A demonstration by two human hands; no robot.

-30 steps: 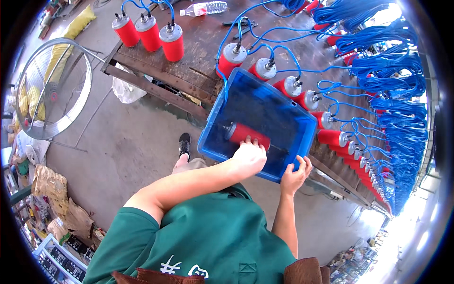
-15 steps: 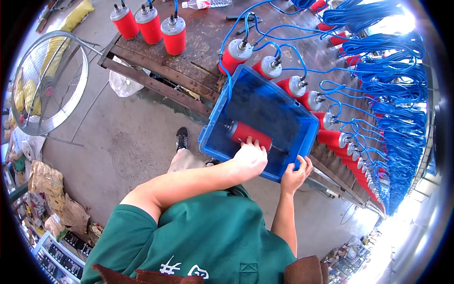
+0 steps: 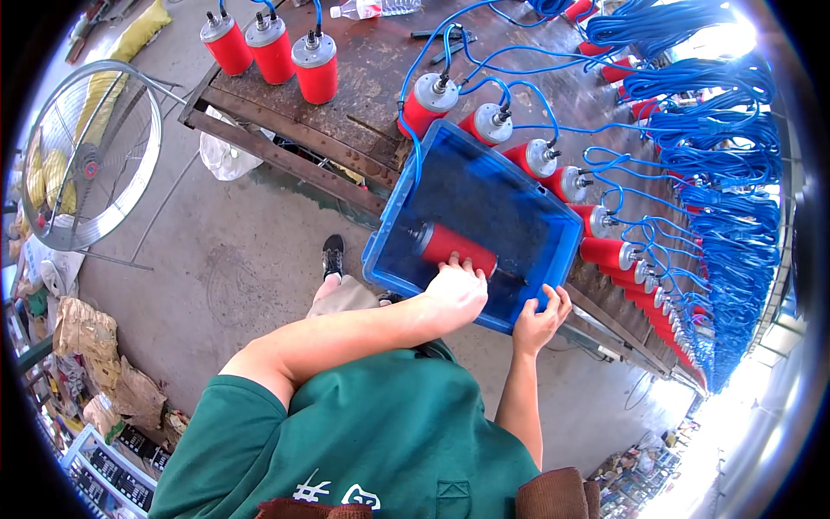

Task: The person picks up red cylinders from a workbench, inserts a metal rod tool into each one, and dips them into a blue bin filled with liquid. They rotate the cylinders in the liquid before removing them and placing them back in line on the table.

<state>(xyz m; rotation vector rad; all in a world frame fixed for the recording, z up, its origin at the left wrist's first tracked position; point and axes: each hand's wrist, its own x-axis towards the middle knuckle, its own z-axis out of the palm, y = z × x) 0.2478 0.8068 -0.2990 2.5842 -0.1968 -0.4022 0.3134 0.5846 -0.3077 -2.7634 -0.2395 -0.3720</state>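
Observation:
A blue plastic bin (image 3: 568, 246) is at the table's edge in front of me. Inside it lies a red cylinder (image 3: 439, 240) with a metal end cap, on its side. My left hand (image 3: 460, 290) reaches into the bin, fingers curled over the cylinder near its right end. My right hand (image 3: 540, 320) grips the bin's near right corner, thumb and fingers at the rim. A blue cable (image 3: 418, 160) runs down over the bin's far left wall; its lower end is hard to make out. I cannot tell whether the dark bin holds liquid.
Several red cylinders with metal caps (image 3: 490, 124) line the table (image 3: 372, 104) beside the bin, wired to blue cable coils (image 3: 718, 147). Three more cylinders (image 3: 316, 78) stand at the far left. A clear bottle (image 3: 376, 8) lies behind. A floor fan (image 3: 91, 164) stands left.
Almost nothing differs. My left hand stays on the red cylinder, its fingers shifted very slightly; my right hand keeps its place on the bin.

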